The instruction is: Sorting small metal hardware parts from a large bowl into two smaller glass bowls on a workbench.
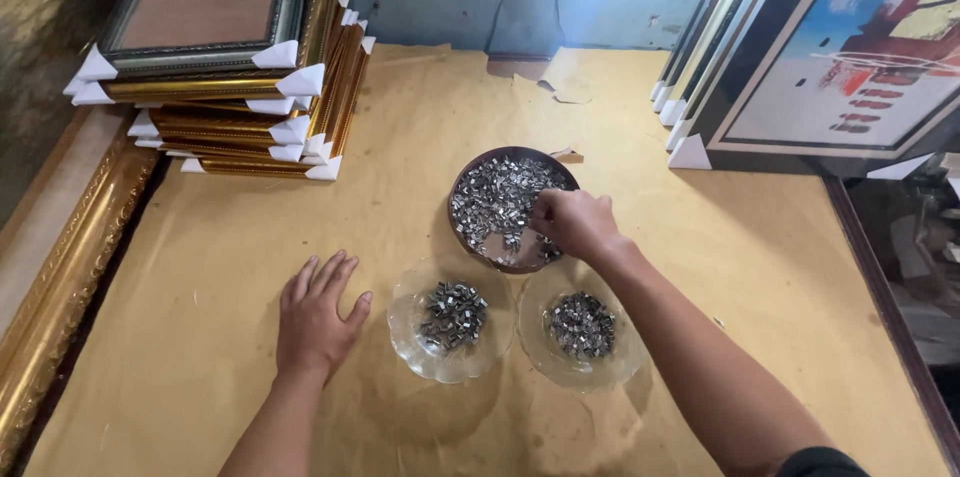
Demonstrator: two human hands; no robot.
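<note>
My right hand (pixel 572 223) reaches into a round brown dish (pixel 466 180) full of small shiny metal clips, fingers curled down among them; whether it grips any I cannot tell. My left hand (pixel 318 315) lies flat and open on the yellow-brown paper covering the table, just left of a clear glass bowl (pixel 410 332) with a small heap of clips. A second clear glass bowl (pixel 626 362), also with clips, sits under my right forearm.
A stack of gold picture frames (pixel 240 87) with white corner guards stands at the back left. Framed pictures (pixel 840 57) lean at the back right. A long gilt moulding (pixel 60 277) runs along the table's left edge.
</note>
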